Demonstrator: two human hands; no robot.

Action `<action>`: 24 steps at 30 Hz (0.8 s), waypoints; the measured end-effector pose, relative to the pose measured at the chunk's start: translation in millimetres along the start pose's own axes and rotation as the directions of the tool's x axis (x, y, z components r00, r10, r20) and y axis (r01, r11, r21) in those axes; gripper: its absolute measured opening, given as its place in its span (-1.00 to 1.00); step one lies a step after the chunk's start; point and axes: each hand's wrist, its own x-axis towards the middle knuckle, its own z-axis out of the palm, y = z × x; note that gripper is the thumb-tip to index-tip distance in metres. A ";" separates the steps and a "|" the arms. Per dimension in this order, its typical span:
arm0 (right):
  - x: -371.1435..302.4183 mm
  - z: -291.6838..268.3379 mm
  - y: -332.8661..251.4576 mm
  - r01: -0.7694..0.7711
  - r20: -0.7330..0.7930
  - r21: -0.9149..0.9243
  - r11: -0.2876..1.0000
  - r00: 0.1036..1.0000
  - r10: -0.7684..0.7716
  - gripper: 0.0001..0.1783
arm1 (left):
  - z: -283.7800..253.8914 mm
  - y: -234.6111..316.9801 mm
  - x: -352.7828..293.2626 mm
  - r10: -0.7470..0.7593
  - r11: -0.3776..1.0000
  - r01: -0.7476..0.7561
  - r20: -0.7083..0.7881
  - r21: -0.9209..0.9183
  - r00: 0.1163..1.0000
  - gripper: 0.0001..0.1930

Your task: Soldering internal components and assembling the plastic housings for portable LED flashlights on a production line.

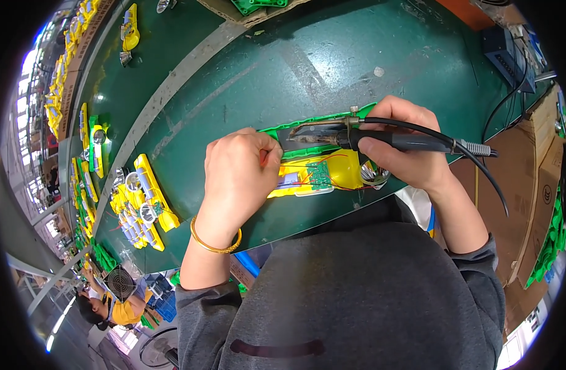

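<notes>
My right hand (412, 145) grips the black handle of a soldering iron (412, 141) with a cable clamped to it. Its metal tip points left, over a long green plastic shell half (313, 151) on the table. My left hand (233, 172) is closed in a pinch at the shell's left end; what the fingertips hold is hidden. Just in front lies a yellow flashlight shell (346, 170), partly under both hands. Inside it are a green circuit board (320, 177), a battery (288, 180) and thin red wires. A shiny reflector (374, 175) sits at its right end.
Several yellow flashlight shells (156, 197) with batteries and reflectors lie left on the green table (332, 68). More line the far left. A blue box (508, 58) stands back right. Cardboard (504, 191) is at the right. Another person in yellow (126, 310) is lower left.
</notes>
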 end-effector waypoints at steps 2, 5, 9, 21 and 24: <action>2.2 0.4 -1.4 0.012 0.028 -0.002 1.000 1.000 -0.012 -0.83 | 2.9 0.5 -0.2 0.018 0.998 -0.015 -0.035 0.065 0.999 -0.95; 3.7 1.1 -1.3 0.025 0.059 -0.011 1.000 0.998 -0.024 -0.83 | 8.0 -0.7 0.5 0.059 0.990 -0.047 -0.091 0.132 0.994 -0.95; 7.1 4.2 -1.1 0.006 0.084 0.024 1.000 0.996 -0.008 -0.82 | 8.4 -0.1 1.1 0.088 0.982 -0.066 -0.120 0.174 0.989 -0.95; 12.6 5.8 3.1 0.033 0.070 0.004 0.999 0.997 -0.033 -0.83 | 11.4 -3.6 4.0 0.154 0.967 -0.111 -0.177 0.230 0.972 -0.95; 13.4 5.9 5.5 0.037 0.058 -0.006 0.999 0.998 -0.037 -0.83 | 11.1 -4.5 5.9 0.154 0.968 -0.114 -0.172 0.223 0.973 -0.94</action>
